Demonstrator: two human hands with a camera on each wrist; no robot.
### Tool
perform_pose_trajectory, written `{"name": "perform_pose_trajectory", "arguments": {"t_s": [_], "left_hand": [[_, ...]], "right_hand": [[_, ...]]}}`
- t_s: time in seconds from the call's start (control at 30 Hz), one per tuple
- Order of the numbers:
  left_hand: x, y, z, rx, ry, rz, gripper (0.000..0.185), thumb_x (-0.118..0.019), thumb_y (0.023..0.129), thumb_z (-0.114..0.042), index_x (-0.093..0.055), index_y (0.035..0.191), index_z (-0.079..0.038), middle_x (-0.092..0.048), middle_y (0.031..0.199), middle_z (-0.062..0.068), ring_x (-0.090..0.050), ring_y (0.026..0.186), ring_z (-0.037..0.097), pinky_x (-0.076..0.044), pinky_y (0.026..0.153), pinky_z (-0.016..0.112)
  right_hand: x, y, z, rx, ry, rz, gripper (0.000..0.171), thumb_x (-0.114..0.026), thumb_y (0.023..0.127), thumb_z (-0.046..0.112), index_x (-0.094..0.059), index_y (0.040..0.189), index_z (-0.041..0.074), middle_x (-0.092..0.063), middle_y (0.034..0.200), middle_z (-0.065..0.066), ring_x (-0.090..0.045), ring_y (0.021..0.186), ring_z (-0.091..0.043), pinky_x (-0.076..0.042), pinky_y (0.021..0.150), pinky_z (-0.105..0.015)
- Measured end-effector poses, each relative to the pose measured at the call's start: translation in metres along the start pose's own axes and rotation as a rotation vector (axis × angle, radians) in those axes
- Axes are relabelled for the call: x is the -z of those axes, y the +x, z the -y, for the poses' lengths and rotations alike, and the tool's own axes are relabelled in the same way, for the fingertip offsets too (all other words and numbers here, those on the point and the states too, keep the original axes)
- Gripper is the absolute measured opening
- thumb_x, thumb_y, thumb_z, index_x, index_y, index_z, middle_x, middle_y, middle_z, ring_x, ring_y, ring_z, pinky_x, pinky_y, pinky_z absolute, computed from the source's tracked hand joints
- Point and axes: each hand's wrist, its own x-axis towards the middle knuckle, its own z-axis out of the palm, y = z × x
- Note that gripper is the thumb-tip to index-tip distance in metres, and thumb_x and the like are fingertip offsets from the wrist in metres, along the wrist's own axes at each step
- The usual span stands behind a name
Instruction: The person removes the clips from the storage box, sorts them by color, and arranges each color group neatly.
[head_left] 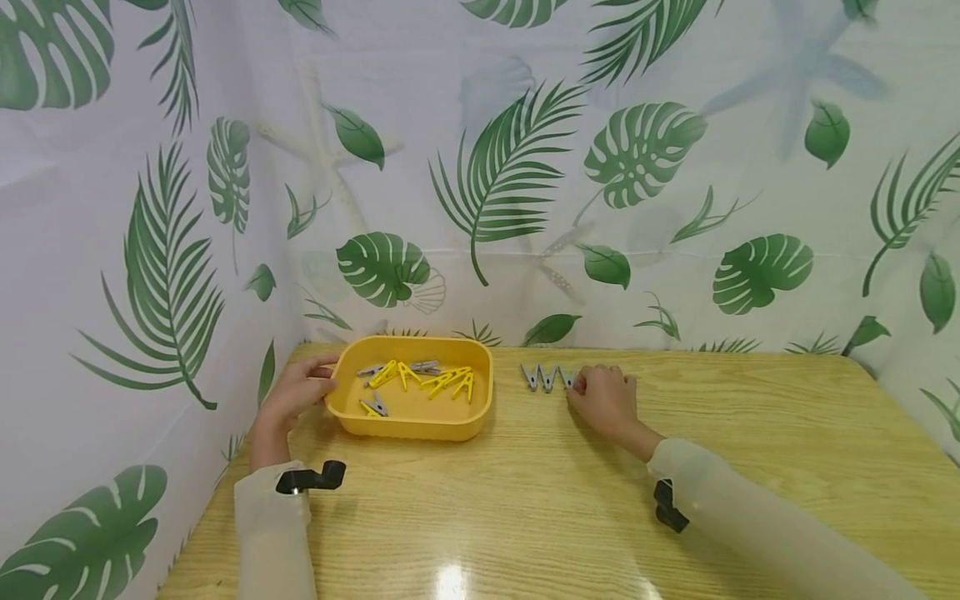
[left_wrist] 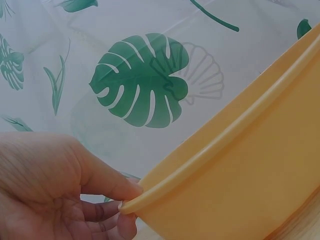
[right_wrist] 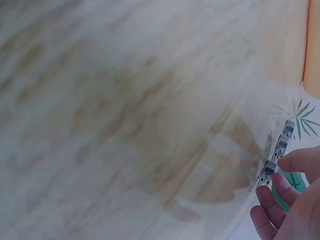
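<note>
On the left of the head view, my left hand (head_left: pixel 296 390) pinches the rim of a yellow plastic basin (head_left: pixel 420 429). The left wrist view has the thumb of that hand (left_wrist: pixel 45 185) over the rim and fingers below it. Yellow clothespins (head_left: pixel 405 373) and grey ones lie mixed inside the basin. To its right, three grey clothespins (head_left: pixel 547 380) stand in a row on the table. My right hand (head_left: pixel 609 404) pinches the rightmost grey clothespin (right_wrist: pixel 269 168) between thumb and finger, partly covering it in the head view.
The wood-grain table (head_left: pixel 480 517) has its back edge against a white leaf-print cloth (head_left: pixel 525 208), which also runs along the left side. The basin stands near that left corner. Glare shows on the table's front part.
</note>
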Motion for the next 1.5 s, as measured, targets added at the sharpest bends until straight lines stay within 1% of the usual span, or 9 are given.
{"name": "perform_pose_trajectory", "arguments": {"t_s": [0.17,0.3,0.43,0.67,0.83,1.0,1.23,1.4,1.5], "left_hand": [[0.004,0.0,0.002,0.01,0.007,-0.01,0.055,-0.051,0.1,-0.004,-0.039,0.154,0.002,-0.048,0.138,0.027,-0.059,0.112,0.034,-0.058,0.086,0.03],[0.008,0.002,0.005,0.012,0.006,-0.02,0.055,-0.05,0.101,-0.005,-0.038,0.154,0.001,-0.048,0.138,0.027,-0.059,0.112,0.033,-0.057,0.082,0.025],[0.011,0.001,0.007,0.013,0.005,-0.033,0.055,-0.05,0.101,-0.004,-0.039,0.154,0.001,-0.048,0.138,0.027,-0.06,0.111,0.033,-0.057,0.081,0.023],[0.014,-0.001,0.007,0.003,0.006,-0.041,0.054,-0.052,0.1,-0.004,-0.041,0.153,0.002,-0.049,0.139,0.029,-0.06,0.112,0.034,-0.056,0.08,0.025],[0.013,0.0,0.006,-0.008,0.009,-0.045,0.054,-0.053,0.099,-0.005,-0.043,0.152,0.002,-0.05,0.139,0.029,-0.059,0.114,0.036,-0.057,0.084,0.028],[0.01,0.004,0.006,-0.03,0.006,-0.044,0.053,-0.053,0.098,-0.003,-0.044,0.151,0.002,-0.051,0.138,0.029,-0.06,0.111,0.034,-0.055,0.08,0.025],[0.004,0.006,0.007,-0.056,-0.003,-0.031,0.053,-0.053,0.097,-0.001,-0.045,0.149,0.004,-0.053,0.134,0.03,-0.061,0.106,0.032,-0.055,0.075,0.024],[0.004,0.005,0.007,-0.064,-0.008,-0.042,0.052,-0.052,0.097,0.001,-0.046,0.148,0.006,-0.053,0.131,0.031,-0.061,0.101,0.031,-0.053,0.073,0.023],[0.003,0.004,0.008,-0.058,-0.014,-0.044,0.051,-0.053,0.096,0.001,-0.048,0.147,0.005,-0.054,0.131,0.03,-0.061,0.102,0.033,-0.053,0.072,0.023]], "right_hand": [[0.001,0.007,0.009,0.02,0.022,-0.033,0.014,-0.066,0.092,0.014,-0.067,0.079,0.007,-0.068,0.082,-0.012,-0.056,0.08,-0.033,-0.042,0.083,-0.059],[0.003,0.018,0.025,0.04,0.048,-0.057,0.012,-0.065,0.091,0.014,-0.071,0.087,0.004,-0.071,0.091,-0.015,-0.059,0.088,-0.036,-0.042,0.086,-0.06],[0.006,0.03,0.051,0.082,0.084,-0.082,0.012,-0.066,0.091,0.014,-0.072,0.088,0.004,-0.072,0.093,-0.014,-0.06,0.09,-0.035,-0.043,0.086,-0.057],[0.0,0.043,0.11,0.241,0.169,-0.095,0.011,-0.07,0.091,0.015,-0.074,0.091,0.005,-0.074,0.093,-0.011,-0.063,0.092,-0.031,-0.046,0.088,-0.052],[-0.017,0.041,0.152,0.343,0.208,-0.041,0.006,-0.074,0.09,0.014,-0.075,0.091,0.008,-0.074,0.093,-0.009,-0.063,0.093,-0.028,-0.046,0.091,-0.051],[-0.037,0.036,0.184,0.442,0.23,0.025,0.005,-0.074,0.09,0.014,-0.074,0.09,0.009,-0.073,0.091,-0.008,-0.063,0.09,-0.025,-0.046,0.088,-0.048],[-0.058,0.036,0.216,0.433,0.227,0.217,0.013,-0.075,0.091,0.019,-0.074,0.098,0.008,-0.072,0.098,-0.009,-0.058,0.098,-0.027,-0.04,0.089,-0.046],[-0.07,0.039,0.228,0.414,0.183,0.279,0.017,-0.078,0.089,0.022,-0.076,0.101,0.009,-0.072,0.096,-0.007,-0.057,0.096,-0.025,-0.041,0.088,-0.046],[-0.076,0.04,0.23,0.396,0.16,0.315,0.018,-0.079,0.088,0.022,-0.078,0.1,0.01,-0.073,0.096,-0.005,-0.059,0.095,-0.024,-0.042,0.092,-0.049]]}}
